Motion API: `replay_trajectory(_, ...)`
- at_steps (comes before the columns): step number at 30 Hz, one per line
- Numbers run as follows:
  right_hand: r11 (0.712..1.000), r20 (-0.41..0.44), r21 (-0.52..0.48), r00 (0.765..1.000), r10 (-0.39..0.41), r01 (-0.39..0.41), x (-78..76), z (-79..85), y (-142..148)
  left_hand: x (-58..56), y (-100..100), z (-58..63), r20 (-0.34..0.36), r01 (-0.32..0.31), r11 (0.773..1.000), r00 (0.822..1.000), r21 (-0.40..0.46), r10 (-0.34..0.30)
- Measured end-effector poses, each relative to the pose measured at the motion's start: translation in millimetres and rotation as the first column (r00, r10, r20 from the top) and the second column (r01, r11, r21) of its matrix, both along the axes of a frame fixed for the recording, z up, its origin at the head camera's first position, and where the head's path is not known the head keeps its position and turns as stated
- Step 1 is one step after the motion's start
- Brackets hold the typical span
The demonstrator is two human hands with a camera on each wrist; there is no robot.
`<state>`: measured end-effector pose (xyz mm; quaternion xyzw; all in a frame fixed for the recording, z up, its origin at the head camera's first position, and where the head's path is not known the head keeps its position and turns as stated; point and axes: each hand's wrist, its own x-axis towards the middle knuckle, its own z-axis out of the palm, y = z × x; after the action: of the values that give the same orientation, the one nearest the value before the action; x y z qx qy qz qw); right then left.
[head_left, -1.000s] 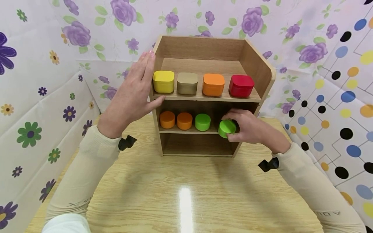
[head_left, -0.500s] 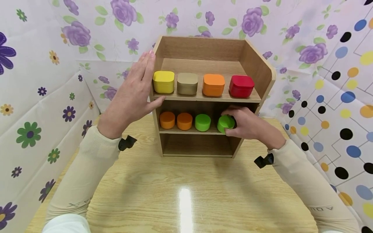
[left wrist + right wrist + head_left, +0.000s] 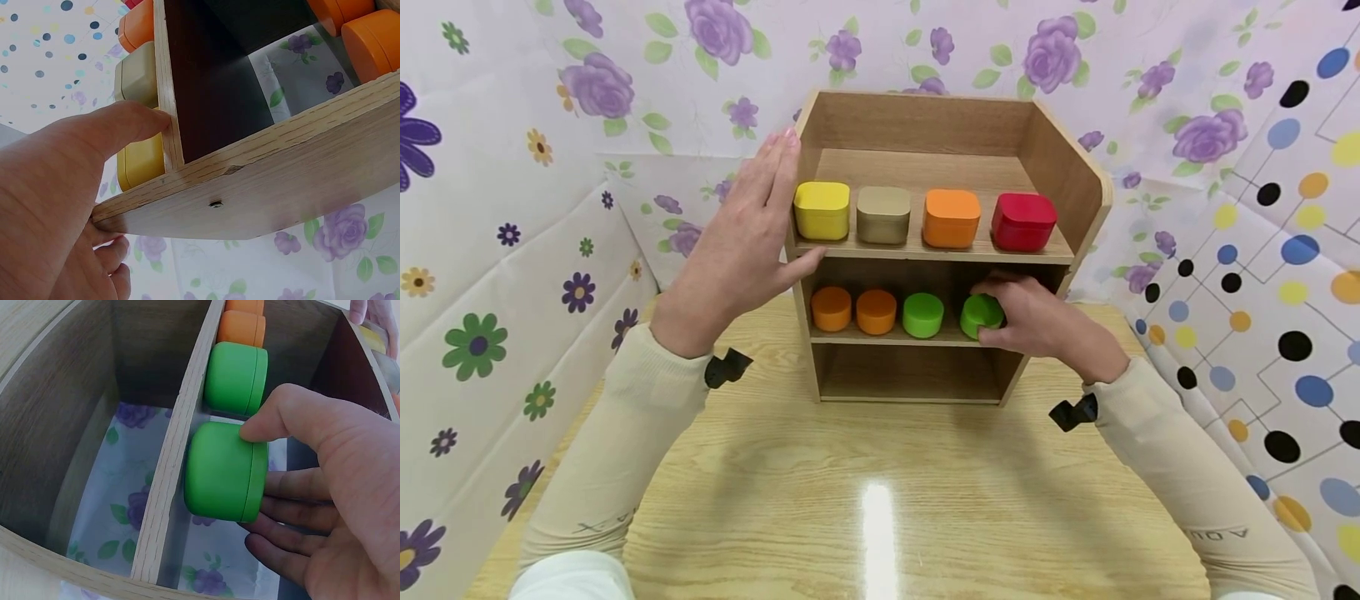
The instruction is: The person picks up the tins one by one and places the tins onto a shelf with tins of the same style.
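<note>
My right hand (image 3: 1033,317) grips a round green lidded container (image 3: 981,315) at the right end of the middle shelf. Its thumb lies on the lid's edge, and the fingers reach round the far side in the right wrist view. The container stands at the board's front edge (image 3: 169,456), beside a second green container (image 3: 922,315). My left hand (image 3: 737,225) grips the left side of the small wooden shelf (image 3: 917,125). The thumb presses the front edge of the upper board near a yellow box (image 3: 140,164), while the other fingers lie along the outer side panel.
Two round orange containers (image 3: 831,308) stand left on the middle shelf. A khaki box (image 3: 883,215), an orange box (image 3: 951,218) and a red box (image 3: 1024,222) share the top board with the yellow one. The unit stands on a wood-grain table (image 3: 760,475), before flowered wall coverings (image 3: 655,92).
My right hand has moved the green container slightly up and left, back onto the middle shelf, level with the others in its row. The left hand has stayed in place.
</note>
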<state>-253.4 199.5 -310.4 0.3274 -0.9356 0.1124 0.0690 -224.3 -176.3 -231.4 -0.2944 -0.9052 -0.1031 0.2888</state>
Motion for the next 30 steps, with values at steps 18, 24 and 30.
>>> replay_trajectory(18,0.999,-0.055,0.034,0.998,-0.010,0.012,5.5,1.2,-1,-2.8,-1,-1.7,-0.034,0.012,1.000,0.999,-0.015,-0.013)
replay_trajectory(24,0.998,-0.130,0.065,0.991,-0.013,0.021,27.1,10.7,6,-1.3,-3,2.1,-0.040,-0.043,0.995,0.998,-0.095,0.039)
replay_trajectory(30,0.996,-0.231,0.088,0.973,0.017,0.003,59.3,16.3,18,9.3,-16,-2.1,-0.046,-0.060,0.994,0.997,-0.090,0.056)
